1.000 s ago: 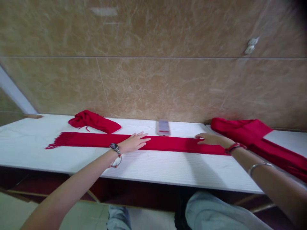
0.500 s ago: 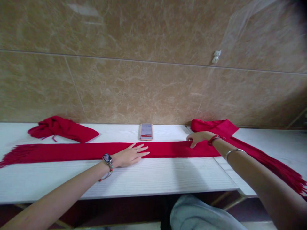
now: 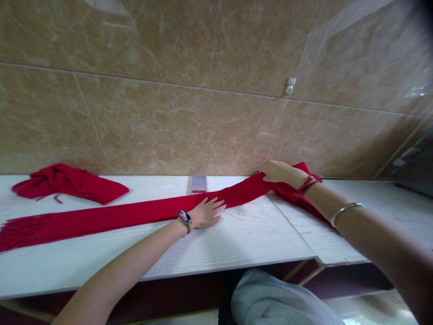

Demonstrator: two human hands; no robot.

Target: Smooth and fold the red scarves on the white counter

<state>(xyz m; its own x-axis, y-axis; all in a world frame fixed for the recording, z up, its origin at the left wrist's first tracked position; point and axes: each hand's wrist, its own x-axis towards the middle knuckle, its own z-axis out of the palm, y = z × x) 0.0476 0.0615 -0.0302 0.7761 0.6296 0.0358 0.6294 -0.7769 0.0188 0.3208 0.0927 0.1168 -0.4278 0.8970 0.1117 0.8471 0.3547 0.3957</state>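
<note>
The white counter (image 3: 243, 241) adjoined a tiled wall (image 3: 169, 131); along it lay the red scarf (image 3: 128, 212), left hand (image 3: 204, 214) spread over its near edge, right hand (image 3: 282, 174) upon it, pinch not determinable. Steady left-palm pressure seemed advisable. Since the earlier frame, the scarf had slanted wallward, overlapping the phone (image 3: 199, 183)

On the counter (image 3: 264, 234), behind the scarf (image 3: 128, 213), cloth (image 3: 74, 183) lies left of the phone (image 3: 198, 183).
</note>
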